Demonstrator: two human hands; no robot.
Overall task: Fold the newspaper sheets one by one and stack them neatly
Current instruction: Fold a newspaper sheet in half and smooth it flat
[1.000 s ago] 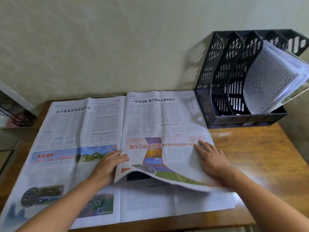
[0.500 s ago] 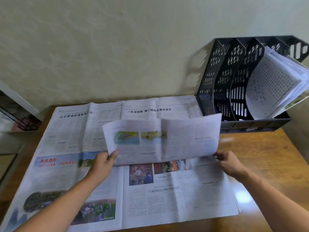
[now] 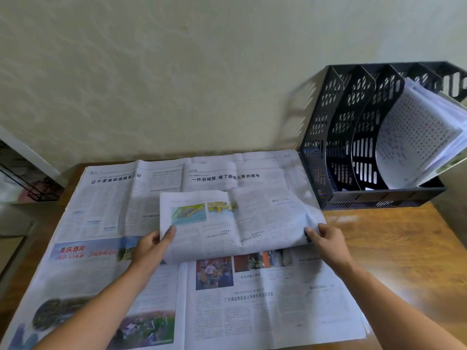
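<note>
While both hands (image 3: 149, 246) pinch sheet (image 3: 235, 223) edges

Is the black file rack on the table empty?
No. The black file rack holds a curled bundle of printed papers in its right-hand slot, while the slots to the left look empty.

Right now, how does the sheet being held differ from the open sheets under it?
The held sheet is doubled over; the open sheets lie spread at full width. The held sheet is raised and buckled, its lower corners pinched by the left hand and the right hand; the open sheets lie flat on the table, untouched. Both are printed newsprint with colour photos.
</note>
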